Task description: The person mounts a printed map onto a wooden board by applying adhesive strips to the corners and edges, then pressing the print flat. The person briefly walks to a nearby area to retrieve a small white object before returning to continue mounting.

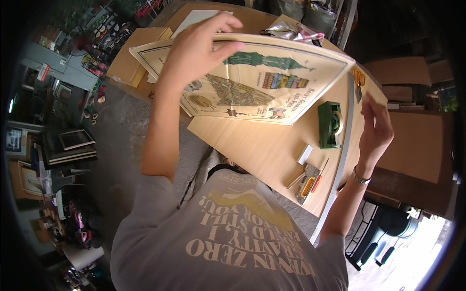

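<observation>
My left hand (194, 53) grips the top edge of an illustrated poster board (252, 80), thumb on its printed face and fingers over the edge. The board is cream with a dark border and coloured drawings, and it tilts up from the worktable (242, 143). Raised at the table's right side, my right hand (377, 127) is open with nothing in it. Just beyond that hand lie orange-handled scissors (359, 80). A green tape dispenser (329, 123) stands between the board and a long metal straightedge (347, 121).
Near the front right of the table lie a small white block (305, 154), a utility knife (306, 186) and a red slim tool (316, 183). Cardboard (133, 53) and crumpled silvery wrapping (291, 31) are at the back. Frames (73, 145) stand at the left.
</observation>
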`<act>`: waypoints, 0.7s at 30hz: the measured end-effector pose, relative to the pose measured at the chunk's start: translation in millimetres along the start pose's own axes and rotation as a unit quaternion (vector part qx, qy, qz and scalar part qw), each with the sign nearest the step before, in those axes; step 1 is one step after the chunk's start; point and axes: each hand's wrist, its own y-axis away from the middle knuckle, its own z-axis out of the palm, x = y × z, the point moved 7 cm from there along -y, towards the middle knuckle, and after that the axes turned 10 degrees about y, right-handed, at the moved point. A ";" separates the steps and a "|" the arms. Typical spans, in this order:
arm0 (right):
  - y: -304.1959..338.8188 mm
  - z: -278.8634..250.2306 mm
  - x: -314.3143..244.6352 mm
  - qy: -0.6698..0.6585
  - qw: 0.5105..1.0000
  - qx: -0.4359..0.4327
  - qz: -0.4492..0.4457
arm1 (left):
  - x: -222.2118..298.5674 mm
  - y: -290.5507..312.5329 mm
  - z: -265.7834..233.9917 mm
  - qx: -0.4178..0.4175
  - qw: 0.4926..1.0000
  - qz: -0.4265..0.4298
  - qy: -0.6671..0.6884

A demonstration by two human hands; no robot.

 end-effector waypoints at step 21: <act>-107.0 133.5 -194.4 -0.036 0.931 -0.281 -0.232 | 3.2 9.1 16.2 0.169 0.983 0.063 -0.024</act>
